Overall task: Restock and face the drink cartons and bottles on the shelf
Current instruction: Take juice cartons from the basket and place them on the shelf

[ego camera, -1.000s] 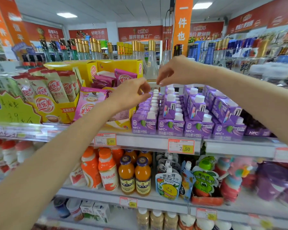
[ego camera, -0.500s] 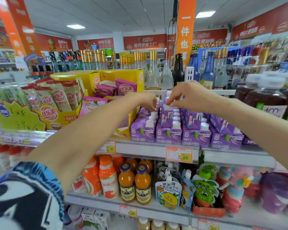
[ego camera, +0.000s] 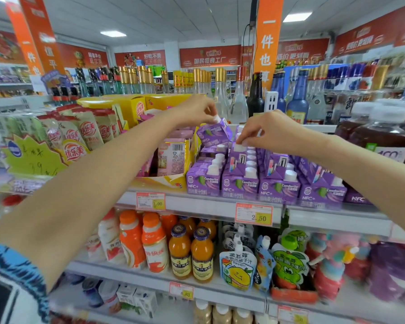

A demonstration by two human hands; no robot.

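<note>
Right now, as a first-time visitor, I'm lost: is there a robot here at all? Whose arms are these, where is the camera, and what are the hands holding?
There is no machine here: a person works with two bare hands. The one picture comes from a camera worn on the head, looking forward and down, so the arms reach in from both sides. In front is a shop shelf with rows of purple drink cartons with white caps. The left hand pinches the cap of a raised carton, which hangs tilted above the rows. The right hand pinches the cap of a standing carton farther back in its row. On the shelf below stand orange juice bottles.
</note>
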